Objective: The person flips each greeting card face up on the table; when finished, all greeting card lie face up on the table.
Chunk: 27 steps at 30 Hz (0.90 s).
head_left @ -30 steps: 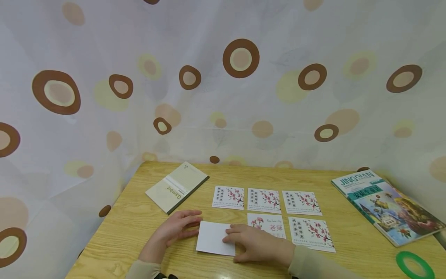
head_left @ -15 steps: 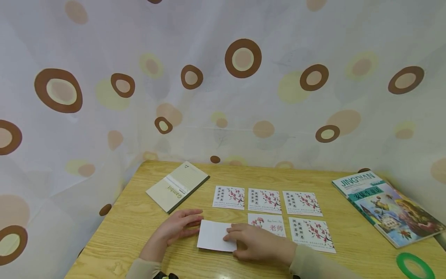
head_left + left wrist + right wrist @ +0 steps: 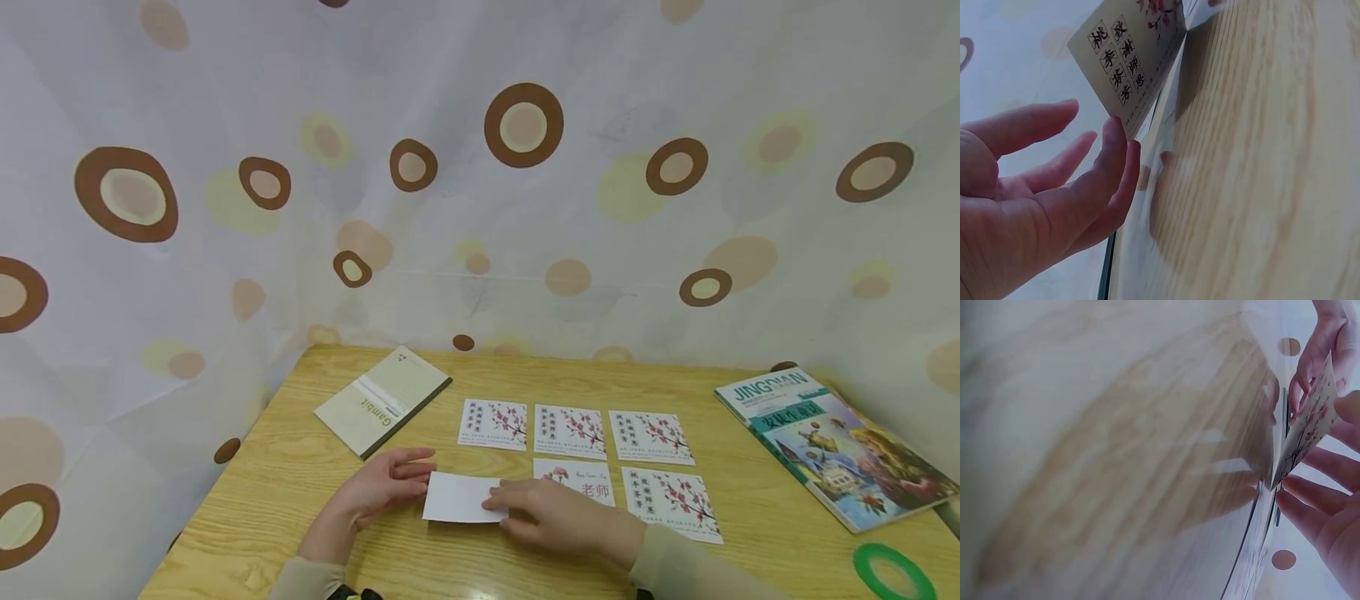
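Note:
A white-backed card (image 3: 459,497) tilts above the table with its near edge raised. My right hand (image 3: 562,518) pinches its right side, the thumb against the printed face, as the right wrist view shows. My left hand (image 3: 378,490) is at the card's left side with fingers loosely bent and the thumb apart. One of its fingertips appears to touch the card's corner in the left wrist view. Chinese characters and pink blossoms mark the underside of the card (image 3: 1125,69). Just beyond my right hand lies a flower card (image 3: 574,477), partly covered by that hand.
Behind the hands, a row of blossom cards (image 3: 570,432) lies face up, with another blossom card (image 3: 672,502) at right. A notebook (image 3: 382,400) is at the back left. On the right are a magazine (image 3: 832,450) and a green tape roll (image 3: 866,571).
The card's near edge has risen from the table, so the card now tilts more steeply. My right hand has shifted slightly with it; my left hand has barely moved.

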Tool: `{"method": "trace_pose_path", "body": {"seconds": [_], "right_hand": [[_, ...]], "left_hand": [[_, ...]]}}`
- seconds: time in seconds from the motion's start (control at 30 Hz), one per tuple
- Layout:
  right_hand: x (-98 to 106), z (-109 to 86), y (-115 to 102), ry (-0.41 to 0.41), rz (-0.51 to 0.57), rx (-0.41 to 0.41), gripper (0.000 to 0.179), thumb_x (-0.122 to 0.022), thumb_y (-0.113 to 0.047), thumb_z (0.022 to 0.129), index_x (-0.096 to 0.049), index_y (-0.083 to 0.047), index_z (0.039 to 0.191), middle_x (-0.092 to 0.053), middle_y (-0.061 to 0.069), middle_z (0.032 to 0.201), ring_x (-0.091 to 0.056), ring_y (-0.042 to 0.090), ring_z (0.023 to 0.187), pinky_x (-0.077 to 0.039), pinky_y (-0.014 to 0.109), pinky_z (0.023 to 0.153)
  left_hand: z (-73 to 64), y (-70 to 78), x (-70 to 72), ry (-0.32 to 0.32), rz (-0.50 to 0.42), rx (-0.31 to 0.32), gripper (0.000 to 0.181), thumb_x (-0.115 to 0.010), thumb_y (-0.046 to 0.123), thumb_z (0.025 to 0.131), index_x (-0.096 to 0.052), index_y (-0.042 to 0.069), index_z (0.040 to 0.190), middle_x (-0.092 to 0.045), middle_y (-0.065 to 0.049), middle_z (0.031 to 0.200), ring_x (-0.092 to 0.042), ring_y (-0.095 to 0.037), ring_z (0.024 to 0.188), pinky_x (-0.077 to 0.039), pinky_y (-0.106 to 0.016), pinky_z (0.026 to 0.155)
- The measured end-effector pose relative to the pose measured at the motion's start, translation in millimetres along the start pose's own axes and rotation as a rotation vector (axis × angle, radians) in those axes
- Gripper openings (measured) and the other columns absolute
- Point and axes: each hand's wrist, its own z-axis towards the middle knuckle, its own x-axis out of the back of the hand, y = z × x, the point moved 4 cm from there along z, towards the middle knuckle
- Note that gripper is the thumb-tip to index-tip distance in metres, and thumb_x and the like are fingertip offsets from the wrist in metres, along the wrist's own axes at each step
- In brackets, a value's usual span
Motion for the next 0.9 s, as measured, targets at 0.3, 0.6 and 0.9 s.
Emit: {"method": "trace_pose_path", "body": {"seconds": [0.3, 0.6, 0.9], "right_hand": [[4, -0.9, 2, 0.018, 0.031, -0.045, 0.034, -0.047, -0.027, 0.106, -0.062, -0.021, 0.136, -0.061, -0.001, 0.139, -0.055, 0.019, 0.132, -0.045, 0.037, 0.11], [9, -1.2, 1, 0.168, -0.045, 0.048, 0.03, -0.05, -0.022, 0.105, -0.067, -0.019, 0.13, -0.069, -0.002, 0.127, -0.065, 0.013, 0.115, -0.055, 0.031, 0.095], [15, 1.0, 2, 0.235, 0.047, 0.042, 0.027, -0.054, -0.018, 0.103, -0.07, -0.014, 0.123, -0.075, 0.001, 0.113, -0.068, 0.0, 0.084, -0.056, 0.017, 0.072]], "left_hand": [[-0.9, 0.6, 1.2, -0.027, 0.023, -0.027, 0.062, -0.061, -0.003, 0.094, -0.033, -0.012, 0.147, -0.042, -0.034, 0.146, -0.05, -0.033, 0.133, -0.054, -0.028, 0.096], [0.4, 4.3, 2.4, -0.048, 0.088, -0.073, 0.056, -0.065, -0.001, 0.091, -0.044, -0.01, 0.142, -0.048, -0.036, 0.141, -0.056, -0.028, 0.124, -0.054, -0.026, 0.092], [1.8, 1.2, 1.1, 0.002, 0.079, -0.081, 0.03, -0.068, 0.003, 0.089, -0.063, -0.012, 0.115, -0.071, -0.003, 0.104, -0.063, -0.011, 0.094, -0.054, -0.024, 0.083]]}}
